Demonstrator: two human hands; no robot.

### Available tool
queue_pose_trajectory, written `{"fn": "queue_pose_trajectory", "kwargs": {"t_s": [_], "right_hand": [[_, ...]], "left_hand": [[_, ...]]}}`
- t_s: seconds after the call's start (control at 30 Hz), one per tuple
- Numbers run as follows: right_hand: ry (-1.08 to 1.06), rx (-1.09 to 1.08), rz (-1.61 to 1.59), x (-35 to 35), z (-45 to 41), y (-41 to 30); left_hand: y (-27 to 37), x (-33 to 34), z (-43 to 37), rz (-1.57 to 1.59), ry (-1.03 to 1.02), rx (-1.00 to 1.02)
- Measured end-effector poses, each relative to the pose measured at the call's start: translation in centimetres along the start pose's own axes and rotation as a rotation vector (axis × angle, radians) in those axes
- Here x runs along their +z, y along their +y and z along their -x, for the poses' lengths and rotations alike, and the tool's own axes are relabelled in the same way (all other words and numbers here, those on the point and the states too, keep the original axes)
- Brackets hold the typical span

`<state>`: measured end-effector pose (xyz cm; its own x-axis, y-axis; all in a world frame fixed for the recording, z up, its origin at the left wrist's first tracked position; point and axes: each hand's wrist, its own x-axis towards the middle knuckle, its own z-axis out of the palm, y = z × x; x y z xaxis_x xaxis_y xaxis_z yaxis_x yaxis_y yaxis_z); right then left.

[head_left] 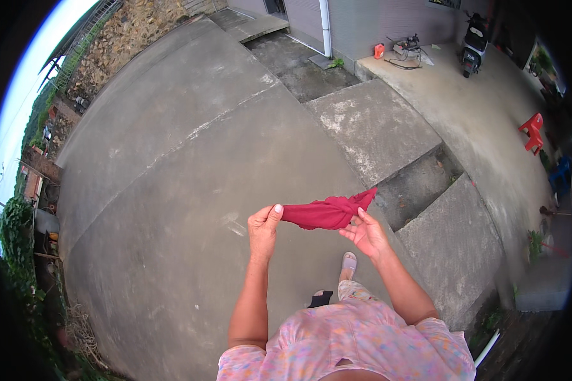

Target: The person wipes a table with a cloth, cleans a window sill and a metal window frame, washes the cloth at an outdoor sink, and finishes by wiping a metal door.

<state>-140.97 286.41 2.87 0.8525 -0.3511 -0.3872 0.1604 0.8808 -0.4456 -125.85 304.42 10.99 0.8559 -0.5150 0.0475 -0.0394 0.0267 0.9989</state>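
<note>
A crumpled dark red cloth (pixel 326 213) is stretched between my two hands above the concrete yard. My left hand (pixel 264 227) pinches its left end between thumb and fingers. At the cloth's right part, my right hand (pixel 365 232) has its thumb against the fabric, with the other fingers spread below; a pointed corner sticks out past the thumb, up and to the right. Under my hands are my foot in a light sandal (pixel 349 263) and a black item (pixel 321 299) by the other foot, partly hidden by my patterned shirt.
Concrete slabs (pixel 376 128) bridge a sunken channel (pixel 417 190) on the right. Beyond it, a raised floor holds a motor scooter (pixel 474 45), a red plastic stool (pixel 533 132), a red container (pixel 379 51) and a machine with a hose (pixel 407 46). A stone wall (pixel 119 38) stands at the upper left.
</note>
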Motion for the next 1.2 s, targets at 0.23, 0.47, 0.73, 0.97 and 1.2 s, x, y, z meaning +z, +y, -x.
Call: {"fn": "queue_pose_trajectory", "kwargs": {"t_s": [0.23, 0.47, 0.73, 0.97, 1.2], "right_hand": [[0.149, 0.135, 0.409, 2.2, -3.7, -5.7], [0.214, -0.047, 0.622, 1.9, -9.5, -11.2], [0.212, -0.08, 0.55, 6.2, -17.5, -13.4], [0.211, -0.072, 0.688, 11.0, -27.5, -12.5], [0.065, -0.199, 0.583, 19.4, -35.5, -10.4]], "left_hand": [[2.3, 3.6, -6.0, 0.17, 0.068, 0.04], [3.3, 6.2, -11.9, 0.338, 0.062, -0.052], [2.2, 4.8, -21.4, 0.359, 0.081, -0.071], [0.2, -0.9, -30.9, 0.356, 0.1, -0.127], [0.1, -9.7, -37.5, 0.24, 0.11, 0.077]]}}
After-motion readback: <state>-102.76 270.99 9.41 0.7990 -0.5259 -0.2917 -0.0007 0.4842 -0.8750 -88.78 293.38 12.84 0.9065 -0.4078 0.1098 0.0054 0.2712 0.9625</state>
